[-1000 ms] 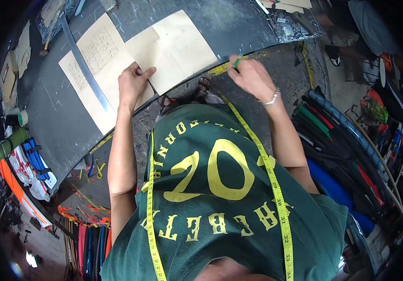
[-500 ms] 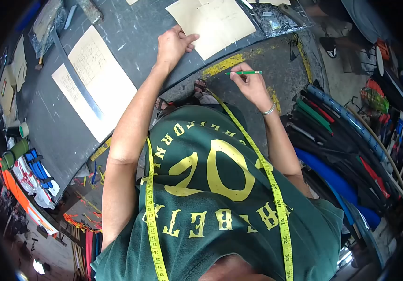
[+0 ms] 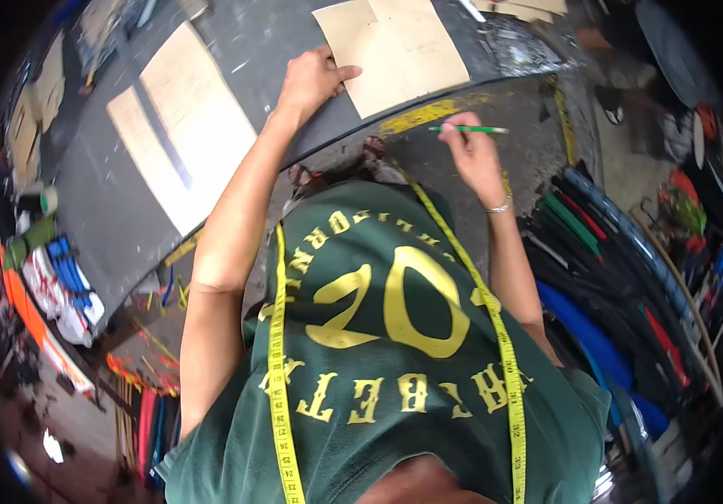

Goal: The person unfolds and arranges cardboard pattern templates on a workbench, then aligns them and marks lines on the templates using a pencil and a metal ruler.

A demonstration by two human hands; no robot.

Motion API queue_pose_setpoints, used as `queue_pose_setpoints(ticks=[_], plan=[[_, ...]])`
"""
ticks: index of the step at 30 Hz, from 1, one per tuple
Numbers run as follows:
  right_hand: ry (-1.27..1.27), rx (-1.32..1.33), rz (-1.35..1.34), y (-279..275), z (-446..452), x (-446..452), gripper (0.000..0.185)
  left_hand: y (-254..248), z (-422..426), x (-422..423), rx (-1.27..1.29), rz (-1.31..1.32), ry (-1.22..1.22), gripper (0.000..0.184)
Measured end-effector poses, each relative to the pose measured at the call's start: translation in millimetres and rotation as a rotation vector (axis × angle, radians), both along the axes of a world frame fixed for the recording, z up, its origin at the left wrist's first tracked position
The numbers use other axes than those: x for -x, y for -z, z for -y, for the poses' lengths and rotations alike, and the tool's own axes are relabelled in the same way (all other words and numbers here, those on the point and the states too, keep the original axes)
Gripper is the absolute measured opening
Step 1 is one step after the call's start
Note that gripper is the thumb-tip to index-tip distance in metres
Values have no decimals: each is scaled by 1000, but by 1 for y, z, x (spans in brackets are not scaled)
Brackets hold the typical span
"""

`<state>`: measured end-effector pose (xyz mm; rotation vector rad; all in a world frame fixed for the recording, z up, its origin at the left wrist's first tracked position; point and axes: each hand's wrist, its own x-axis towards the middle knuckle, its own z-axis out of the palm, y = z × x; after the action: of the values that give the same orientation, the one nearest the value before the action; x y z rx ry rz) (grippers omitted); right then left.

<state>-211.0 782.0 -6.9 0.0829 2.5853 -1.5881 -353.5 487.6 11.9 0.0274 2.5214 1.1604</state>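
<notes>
My left hand (image 3: pixel 315 82) is at the left edge of a tan paper sheet (image 3: pixel 403 55), its thumb over the edge and its fingers curled; the fingertips are partly hidden. The sheet lies at the front of the dark table (image 3: pixel 281 21) and has a crease across it. Between the fingers of my right hand (image 3: pixel 472 151) is a green pencil (image 3: pixel 486 129), held sideways beyond the table's front edge. A yellow tape measure (image 3: pixel 508 365) hangs round my neck, down both sides of the green shirt.
Left on the table lie another tan sheet (image 3: pixel 197 101) with faint markings and a metal ruler (image 3: pixel 162 134) on it. A clear plastic packet (image 3: pixel 523 50) is at the right corner. Rolls of material (image 3: pixel 580 227) lie on the right. Another person's leg (image 3: pixel 622 76) shows beyond.
The view has shifted slightly, and the table things appear moved a little. My right hand with the pencil is slightly farther right in the picture. My left hand stays at the sheet's edge.
</notes>
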Motion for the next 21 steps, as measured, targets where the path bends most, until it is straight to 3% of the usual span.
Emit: queue_pose_setpoints(ticks=[2,3,6,7,10,13,15,21], plan=[[2,33,33,-8,7,6,16,-16,31,-15,67,9,-36,41],[-27,61,0,-13,13,10,15,-18,48,-24,104,12,-68,54],[-173,-20,-239,-51,54,27,16,-17,85,-47,223,-11,-141,64],[-256,39,-233,-55,63,32,18,-25,89,-54,267,-10,-128,76],[-509,-130,-565,-37,94,57,24,-19,97,-68,271,-80,-116,89],[-624,-251,-511,-21,110,63,40,-4,97,-74,314,-146,-125,101],[-685,-323,-479,-13,113,67,49,3,96,-77,287,-183,-173,104],[-701,-359,-528,-1,109,74,48,5,97,-81,221,-184,-216,99]])
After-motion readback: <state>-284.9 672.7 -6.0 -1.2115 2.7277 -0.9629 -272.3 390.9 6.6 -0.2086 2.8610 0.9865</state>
